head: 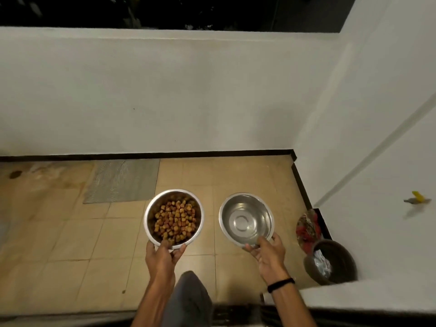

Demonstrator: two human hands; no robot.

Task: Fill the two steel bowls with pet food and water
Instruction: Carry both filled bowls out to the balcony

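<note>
Two round steel bowls are held over the beige tiled floor. The left steel bowl (pixel 151 208) is filled with brown and orange pet food kibble (pixel 175 219); my left hand (pixel 162 256) grips its near rim, thumb inside. The right steel bowl (pixel 246 219) holds clear water with its base ring showing through; my right hand (pixel 267 252) grips its near rim, a black band on the wrist. Both bowls sit level, side by side, a short gap between them.
A low white wall runs across ahead with a black skirting. A grey mat (pixel 122 180) lies on the floor (pixel 70 232) at the left. At the right corner stand a dark bin (pixel 332 261) and a red patterned bag (pixel 306 228). My knee (pixel 188 296) is below.
</note>
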